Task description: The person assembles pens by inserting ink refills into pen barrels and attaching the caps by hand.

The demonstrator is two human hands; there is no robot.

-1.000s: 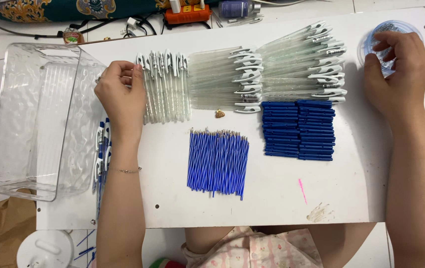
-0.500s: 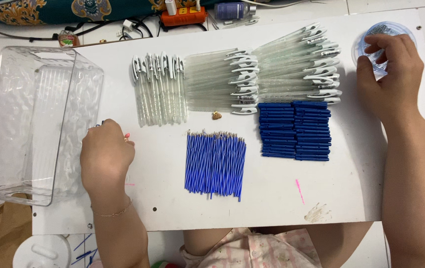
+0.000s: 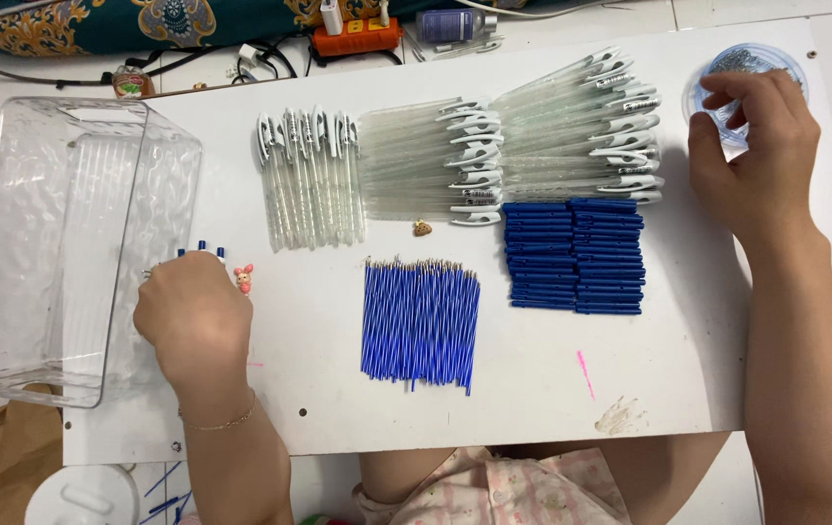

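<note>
While the right hand [image 3: 751, 156] touches the dish [image 3: 748, 70], the left hand [image 3: 192, 321] seemingly grips pens [image 3: 200, 249]

Occlusions, head view
Left hand [image 3: 192, 321] covers most of the blue pens [image 3: 200, 248]; right hand [image 3: 756, 156] hides the round dish [image 3: 774, 60] contents.

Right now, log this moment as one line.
left hand: holding blue-tipped pens by clear bin | right hand: fingers in small round dish | blue refills: untouched

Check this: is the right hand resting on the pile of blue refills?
No, the right hand reaches into a small round dish at the board's far corner.
</note>
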